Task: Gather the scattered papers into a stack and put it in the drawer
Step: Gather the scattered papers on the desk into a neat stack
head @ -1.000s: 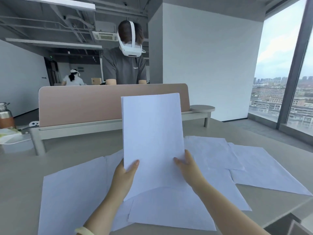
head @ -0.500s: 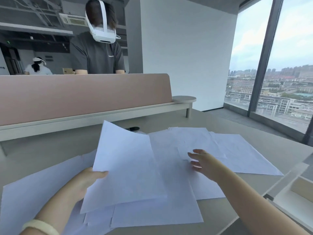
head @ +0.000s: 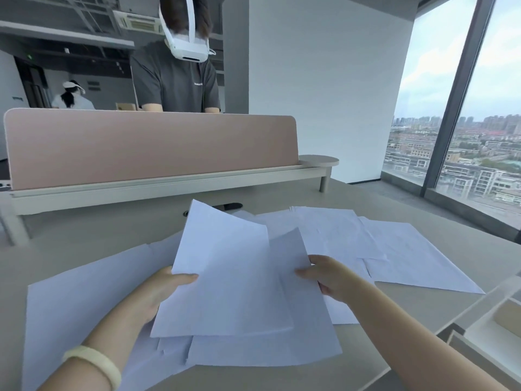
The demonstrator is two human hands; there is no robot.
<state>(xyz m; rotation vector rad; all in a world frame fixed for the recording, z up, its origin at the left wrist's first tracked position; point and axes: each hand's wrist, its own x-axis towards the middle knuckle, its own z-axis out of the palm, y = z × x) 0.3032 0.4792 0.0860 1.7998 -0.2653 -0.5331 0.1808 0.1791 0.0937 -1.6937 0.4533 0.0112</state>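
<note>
Reference item: the pink-beige fabric divider panel (head: pixel 149 148), upright on a cream rail (head: pixel 169 187).

- In front of it: a pale grey-beige desk top (head: pixel 84 227).
- At its right end: a small round cream shelf (head: pixel 318 160).
- Behind it, to the right: a plain white wall block (head: pixel 318 88).
- Further right: a floor-to-ceiling window with a dark frame (head: pixel 417 94), admitting overcast daylight, and grey floor (head: pixel 394 191) at its base.
- Above its left half: an exposed dark ceiling with an air-conditioning unit (head: pixel 138 22).

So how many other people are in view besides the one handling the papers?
2. A person in a grey shirt stands just behind the pink divider; a person in white is farther back at the left. Others may be hidden behind the divider.
</note>
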